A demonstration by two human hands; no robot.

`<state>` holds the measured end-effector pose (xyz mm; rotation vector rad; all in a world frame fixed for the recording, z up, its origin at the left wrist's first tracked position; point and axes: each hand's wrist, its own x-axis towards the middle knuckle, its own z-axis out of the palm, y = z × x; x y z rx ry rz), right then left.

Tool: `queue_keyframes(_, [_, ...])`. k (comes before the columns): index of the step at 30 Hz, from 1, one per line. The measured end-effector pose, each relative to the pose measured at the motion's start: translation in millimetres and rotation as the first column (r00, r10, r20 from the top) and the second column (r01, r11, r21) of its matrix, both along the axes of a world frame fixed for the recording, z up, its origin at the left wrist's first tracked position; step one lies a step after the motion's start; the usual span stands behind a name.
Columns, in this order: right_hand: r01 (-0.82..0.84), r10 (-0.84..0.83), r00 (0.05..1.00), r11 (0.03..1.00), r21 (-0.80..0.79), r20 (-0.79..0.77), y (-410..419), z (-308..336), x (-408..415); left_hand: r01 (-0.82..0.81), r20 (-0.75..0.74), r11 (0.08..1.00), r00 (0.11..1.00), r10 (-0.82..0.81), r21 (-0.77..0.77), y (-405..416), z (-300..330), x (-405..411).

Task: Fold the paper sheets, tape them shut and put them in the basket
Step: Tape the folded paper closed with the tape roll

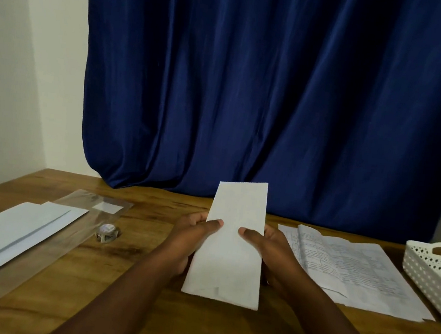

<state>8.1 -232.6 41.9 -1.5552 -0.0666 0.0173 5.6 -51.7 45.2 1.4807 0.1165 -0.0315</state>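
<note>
A white folded paper sheet (232, 249), long and narrow, is held up over the wooden table (130, 288) in the middle of the view. My left hand (193, 237) grips its left edge with the thumb on top. My right hand (270, 251) grips its right edge the same way. A small roll of clear tape (108, 230) lies on the table to the left. A pile of printed paper sheets (350, 270) lies to the right. The white perforated basket (426, 272) stands at the right edge, partly cut off.
White envelopes (14, 229) and a clear plastic sleeve (93, 205) lie at the left of the table. A dark blue curtain (262, 95) hangs behind the table's far edge. A pale wall is at the left.
</note>
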Motion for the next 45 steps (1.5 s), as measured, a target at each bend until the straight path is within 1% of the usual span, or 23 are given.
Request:
queue_keyframes(2, [-0.039,0.039,0.999,0.999,0.020,-0.026,-2,-2,1,-0.032,0.016,0.999,0.999,0.033,-0.023,1,-3,3])
queue_keyframes(5, [-0.076,0.076,0.993,0.997,0.008,-0.086,-5,-6,5,-0.153,0.066,0.988,0.986,0.154,-0.017,6,-5,8])
queue_keyframes(9, [0.011,-0.018,0.999,0.981,-0.191,-0.034,-5,-13,11,-0.213,0.157,0.963,0.970,0.188,0.163,15,-6,12])
queue_keyframes(11, [0.018,-0.018,1.000,0.964,-0.265,0.004,-5,-13,9,-0.280,0.263,0.921,0.942,0.209,0.271,23,-5,14])
queue_keyframes(14, [0.001,0.027,0.998,0.889,-0.458,0.054,-5,-13,8,-0.410,0.381,0.809,0.889,0.253,0.420,44,-1,15])
queue_keyframes(16, [0.017,0.041,0.996,0.802,-0.597,0.083,-4,-16,8,-0.427,0.372,0.724,0.894,0.249,0.542,61,3,13])
queue_keyframes(18, [0.027,0.051,0.995,0.716,-0.697,0.090,-1,-18,6,-0.351,0.288,0.636,0.935,0.206,0.687,80,7,12])
queue_keyframes(20, [0.044,0.059,0.992,0.651,-0.758,0.107,2,-20,5,-0.207,0.136,0.471,0.974,0.180,0.858,96,11,8])
queue_keyframes(21, [0.055,0.065,0.991,0.620,-0.783,0.120,2,-21,4,-0.142,0.069,0.380,0.977,0.201,0.914,103,13,7])
queue_keyframes(22, [0.069,0.071,0.988,0.592,-0.803,0.137,3,-22,5,-0.112,0.036,0.315,0.971,0.237,0.943,110,15,5])
queue_keyframes(23, [0.079,0.074,0.986,0.573,-0.816,0.147,3,-22,5,-0.102,0.022,0.286,0.962,0.271,0.953,117,17,3])
queue_keyframes(24, [0.085,0.075,0.985,0.569,-0.818,0.155,3,-23,6,-0.103,0.015,0.280,0.954,0.300,0.954,123,19,1])
queue_keyframes(27, [0.090,0.072,0.985,0.563,-0.821,0.157,3,-26,6,-0.039,-0.088,0.320,0.923,0.374,0.946,138,18,-1])
queue_keyframes(29, [0.091,0.075,0.985,0.552,-0.829,0.158,3,-26,6,-0.008,-0.163,0.387,0.899,0.407,0.922,144,10,0])
queue_keyframes(30, [0.092,0.076,0.984,0.553,-0.828,0.160,3,-26,7,-0.020,-0.168,0.409,0.892,0.420,0.912,144,7,0])
queue_keyframes(34, [0.127,0.065,0.979,0.547,-0.827,0.193,3,-23,5,-0.096,-0.108,0.436,0.902,0.419,0.895,142,2,3])
queue_keyframes(36, [0.161,0.055,0.972,0.551,-0.819,0.228,3,-19,4,-0.162,-0.020,0.446,0.926,0.376,0.880,134,4,5])
queue_keyframes(37, [0.182,0.050,0.966,0.565,-0.805,0.254,2,-17,4,-0.222,0.059,0.478,0.941,0.334,0.850,127,5,8])
queue_keyframes(38, [0.205,0.040,0.958,0.595,-0.777,0.284,2,-15,4,-0.274,0.134,0.556,0.951,0.279,0.785,119,4,12])
queue_keyframes(39, [0.225,0.022,0.950,0.642,-0.733,0.312,0,-15,3,-0.288,0.191,0.659,0.957,0.217,0.694,106,5,16])
queue_keyframes(41, [0.229,-0.027,0.946,0.762,-0.605,0.324,0,-11,2,-0.194,0.242,0.823,0.968,0.071,0.534,77,9,16])
queue_keyframes(43, [0.192,-0.052,0.957,0.853,-0.486,0.287,-1,-9,3,-0.044,0.243,0.895,0.967,-0.073,0.444,46,11,12])
queue_keyframes(45, [0.150,-0.057,0.967,0.915,-0.374,0.249,-3,-6,5,0.032,0.254,0.916,0.956,-0.144,0.399,24,5,10])
